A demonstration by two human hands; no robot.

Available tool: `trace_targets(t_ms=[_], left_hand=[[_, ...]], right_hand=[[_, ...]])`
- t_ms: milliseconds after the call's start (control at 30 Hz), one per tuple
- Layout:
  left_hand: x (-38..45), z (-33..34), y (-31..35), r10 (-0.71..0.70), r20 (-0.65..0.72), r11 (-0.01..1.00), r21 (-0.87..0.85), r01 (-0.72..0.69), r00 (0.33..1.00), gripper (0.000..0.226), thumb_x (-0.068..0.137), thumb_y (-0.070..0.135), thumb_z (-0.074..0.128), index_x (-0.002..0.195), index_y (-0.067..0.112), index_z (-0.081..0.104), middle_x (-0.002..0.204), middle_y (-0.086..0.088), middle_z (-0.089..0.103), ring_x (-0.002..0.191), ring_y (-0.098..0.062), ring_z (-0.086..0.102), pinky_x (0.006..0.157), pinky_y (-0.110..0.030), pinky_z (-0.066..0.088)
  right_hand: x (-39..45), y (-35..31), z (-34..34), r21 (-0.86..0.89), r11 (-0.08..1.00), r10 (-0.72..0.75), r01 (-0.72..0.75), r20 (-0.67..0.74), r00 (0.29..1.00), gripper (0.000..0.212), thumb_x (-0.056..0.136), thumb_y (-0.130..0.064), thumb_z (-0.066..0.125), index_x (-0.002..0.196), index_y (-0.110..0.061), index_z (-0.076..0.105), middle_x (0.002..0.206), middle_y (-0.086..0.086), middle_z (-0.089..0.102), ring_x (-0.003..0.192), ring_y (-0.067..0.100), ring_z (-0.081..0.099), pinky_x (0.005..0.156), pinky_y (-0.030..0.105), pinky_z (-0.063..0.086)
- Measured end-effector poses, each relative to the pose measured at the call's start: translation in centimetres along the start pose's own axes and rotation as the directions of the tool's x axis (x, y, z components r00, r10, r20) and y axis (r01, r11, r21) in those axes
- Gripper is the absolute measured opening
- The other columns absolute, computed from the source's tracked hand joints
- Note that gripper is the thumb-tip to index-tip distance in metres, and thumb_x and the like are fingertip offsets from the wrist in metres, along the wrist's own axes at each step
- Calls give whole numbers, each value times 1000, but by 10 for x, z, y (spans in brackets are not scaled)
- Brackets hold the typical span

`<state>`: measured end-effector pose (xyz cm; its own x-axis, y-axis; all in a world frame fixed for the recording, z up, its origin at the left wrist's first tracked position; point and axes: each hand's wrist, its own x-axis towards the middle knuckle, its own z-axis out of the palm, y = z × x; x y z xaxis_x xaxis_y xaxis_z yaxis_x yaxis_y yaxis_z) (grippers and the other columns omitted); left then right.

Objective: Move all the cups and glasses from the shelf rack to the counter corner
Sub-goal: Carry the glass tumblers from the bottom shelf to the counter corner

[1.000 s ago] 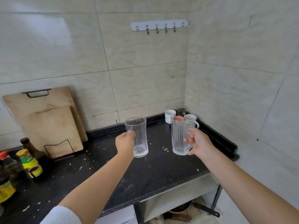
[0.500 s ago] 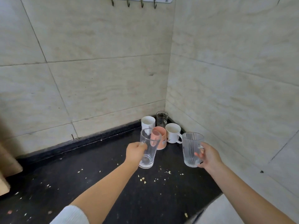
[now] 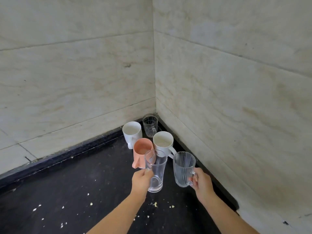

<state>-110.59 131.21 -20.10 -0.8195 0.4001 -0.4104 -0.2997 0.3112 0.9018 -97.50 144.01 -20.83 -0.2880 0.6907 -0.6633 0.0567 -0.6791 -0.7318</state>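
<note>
My left hand [image 3: 141, 181] grips a tall clear glass [image 3: 156, 171] by its side, just in front of the cups in the counter corner. My right hand [image 3: 201, 182] holds a ribbed clear glass mug [image 3: 183, 168] by its handle, close to the right wall. Whether either glass touches the counter I cannot tell. In the corner stand a small clear glass mug [image 3: 150, 124], two white mugs [image 3: 132, 132] [image 3: 163, 141] and a pink cup [image 3: 142, 152]. The tall glass partly overlaps the pink cup in view.
The black counter [image 3: 76, 191] is strewn with pale crumbs and has a raised black rim along both tiled walls [image 3: 228, 107]. The counter's front edge shows at the lower right [image 3: 236, 209].
Both hands have carried their glasses forward and closer to the group of cups in the corner. The view has closed in on the corner; the hook rail is out of sight.
</note>
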Motion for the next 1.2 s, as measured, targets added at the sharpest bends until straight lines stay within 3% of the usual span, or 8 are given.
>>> trace_targets(t_ms=[333,533,767,900,933,1033,1133,1200], left_hand=[[16,37,-24,-88,-146,985,-159,64,985,40,77,-13,45,41,5,46,35,4,35,49,-16,27,50,-26,24],[12,50,-30,-98,-74,992,-82,92,992,48,77,-9,54,36,9,40,43,-3,35,50,-15,29,55,-27,27],[18,55,-26,-212,-62,976,32,214,975,40,77,-3,50,44,13,35,54,-3,29,57,-15,26,56,-26,24],[16,46,-26,-151,-6,949,280,147,989,17,84,9,52,68,8,48,71,-8,44,63,-15,37,59,-25,30],[15,42,-24,-118,25,919,382,100,993,13,85,11,54,73,9,48,74,-6,48,69,-17,42,64,-25,33],[5,21,-14,-57,140,809,586,-36,989,11,82,12,59,84,16,49,94,-1,58,90,-17,50,77,-24,38],[-11,-10,-6,-41,231,623,766,-156,972,37,82,9,55,118,10,51,128,-8,52,116,-22,48,95,-27,40],[-29,-40,-1,-39,165,485,866,-126,985,43,85,11,49,128,11,46,134,-10,46,123,-26,44,102,-33,38]], right_hand=[[50,-4,6,-237,971,9,-24,-62,998,44,86,-1,49,44,-8,38,53,7,36,55,19,34,59,27,31],[54,4,-6,-442,834,-286,332,168,943,41,94,-15,45,53,-16,47,60,-1,52,66,16,50,60,20,37],[53,-1,-9,-615,580,-428,534,328,842,17,95,-12,44,82,-3,53,82,9,54,80,23,52,64,24,36],[42,-11,-9,-651,350,-611,674,387,691,23,87,2,53,109,10,55,108,16,55,93,19,49,71,7,38],[37,-13,-8,-643,275,-666,715,409,624,25,83,7,56,108,13,55,109,21,56,95,23,51,74,8,41],[20,-13,1,-583,60,-724,810,534,438,21,67,19,62,88,16,61,101,32,62,94,43,60,81,35,52],[0,-12,20,-462,-63,-698,885,654,292,14,62,12,59,75,11,62,89,27,67,90,33,63,84,30,40],[-18,-7,40,-367,-78,-634,927,736,238,14,63,13,61,76,9,63,81,23,68,78,34,66,74,27,46]])
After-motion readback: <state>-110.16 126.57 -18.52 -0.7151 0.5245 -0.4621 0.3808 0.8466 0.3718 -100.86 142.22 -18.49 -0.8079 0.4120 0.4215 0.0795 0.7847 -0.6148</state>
